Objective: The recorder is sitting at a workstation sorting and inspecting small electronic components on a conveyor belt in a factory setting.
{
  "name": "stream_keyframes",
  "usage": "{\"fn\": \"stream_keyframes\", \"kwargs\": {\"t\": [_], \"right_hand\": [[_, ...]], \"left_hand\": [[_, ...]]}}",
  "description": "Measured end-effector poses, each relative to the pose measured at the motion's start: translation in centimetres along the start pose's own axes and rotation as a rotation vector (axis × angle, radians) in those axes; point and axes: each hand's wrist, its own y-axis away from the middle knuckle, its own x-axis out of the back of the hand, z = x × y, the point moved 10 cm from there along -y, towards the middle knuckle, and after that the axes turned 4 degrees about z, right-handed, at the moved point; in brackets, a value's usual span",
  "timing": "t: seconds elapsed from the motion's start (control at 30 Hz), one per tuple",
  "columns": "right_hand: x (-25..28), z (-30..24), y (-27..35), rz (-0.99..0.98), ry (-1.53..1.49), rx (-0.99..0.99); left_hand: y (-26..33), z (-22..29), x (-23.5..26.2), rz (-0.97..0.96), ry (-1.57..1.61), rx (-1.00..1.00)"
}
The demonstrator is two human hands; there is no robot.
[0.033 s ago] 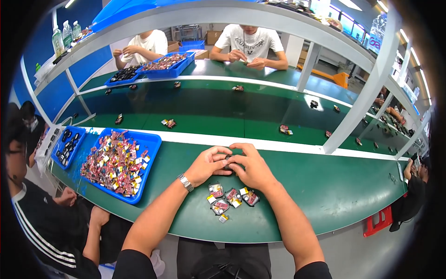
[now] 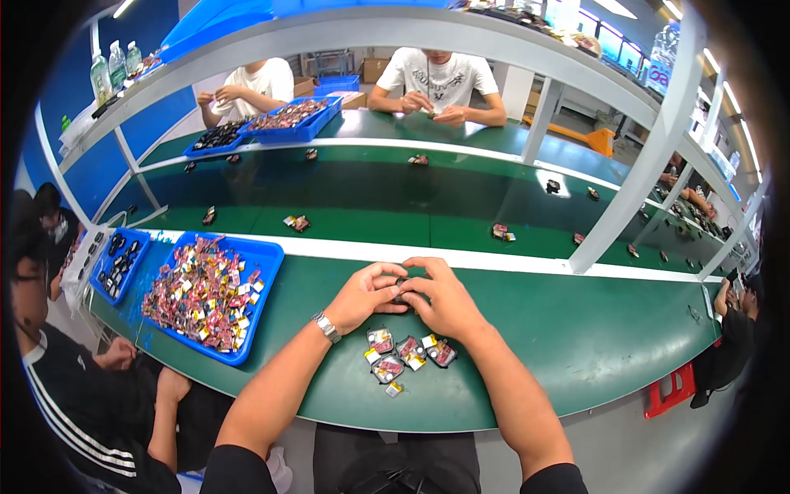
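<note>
Above the green bench top, my left hand and my right hand meet with fingers curled round a small black plastic casing. Most of that casing is hidden by my fingers. A metal-band wristwatch is on my left wrist. Just nearer to me than my hands lies a cluster of several small open casings with red circuit boards and silver-and-yellow battery cells. One silver-and-yellow cell sticks out at the near side of the cluster.
Left of my arms stands a blue tray heaped with red circuit boards and cells; beyond it is a smaller blue tray of black casings. Assemblies dot the green belt. White posts frame the bench. Co-workers sit opposite and left; a red stool stands right.
The view has shifted very slightly. My hands keep the same grip on the casing, and the loose assemblies lie as before.
</note>
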Motion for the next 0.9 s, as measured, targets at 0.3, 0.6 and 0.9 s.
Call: {"fn": "stream_keyframes", "kwargs": {"t": [0.3, 0.6, 0.9], "right_hand": [[-0.7, 1.9, 0.4, -0.001, -0.16, -0.114], [-0.8, 1.6, 0.4, 0.011, -0.165, -0.115], [0.4, -0.5, 0.4, 0.179, 0.03, -0.018]], "left_hand": [[0.4, 0.4, 0.5, 0.052, -0.028, -0.086], [0.2, -0.3, 1.4, 0.069, 0.001, -0.037], [0.5, 0.4, 0.4, 0.053, 0.048, -0.068]]}}
